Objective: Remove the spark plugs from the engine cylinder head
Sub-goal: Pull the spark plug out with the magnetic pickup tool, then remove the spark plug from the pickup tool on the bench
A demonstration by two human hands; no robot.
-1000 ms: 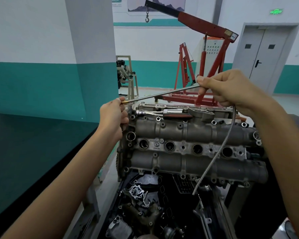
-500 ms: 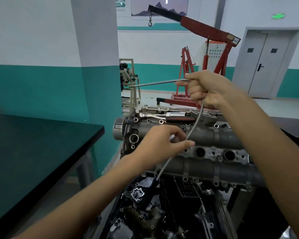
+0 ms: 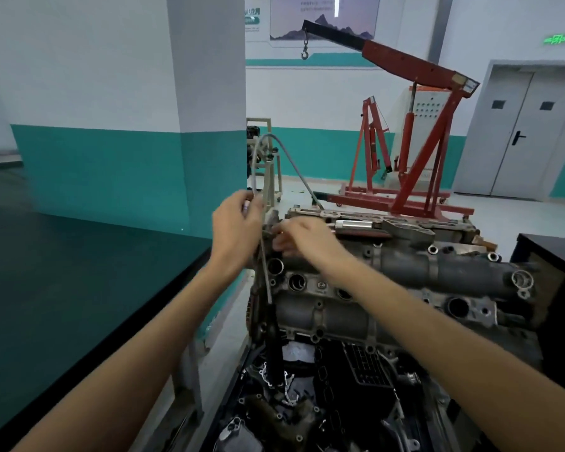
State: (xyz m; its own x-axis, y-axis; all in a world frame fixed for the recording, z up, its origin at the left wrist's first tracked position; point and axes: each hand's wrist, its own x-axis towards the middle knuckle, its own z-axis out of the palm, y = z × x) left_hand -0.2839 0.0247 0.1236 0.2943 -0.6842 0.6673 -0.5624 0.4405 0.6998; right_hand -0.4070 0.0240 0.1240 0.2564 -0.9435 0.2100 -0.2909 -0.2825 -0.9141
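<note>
Grime coats the engine cylinder head (image 3: 405, 275), its row of round plug wells facing me at centre. My left hand (image 3: 238, 230) has its grip around a looped flexible metal tool (image 3: 276, 148); I cannot tell my right hand's (image 3: 302, 238) grip. Red engine crane (image 3: 411, 138) stands behind.

Two bare forearms come in from the bottom of the frame, one at lower left, one at lower right. No sleeves, gloves, watch or rings show on them. The left hand (image 3: 237, 223) and right hand (image 3: 302, 238) are both uncovered.
</note>
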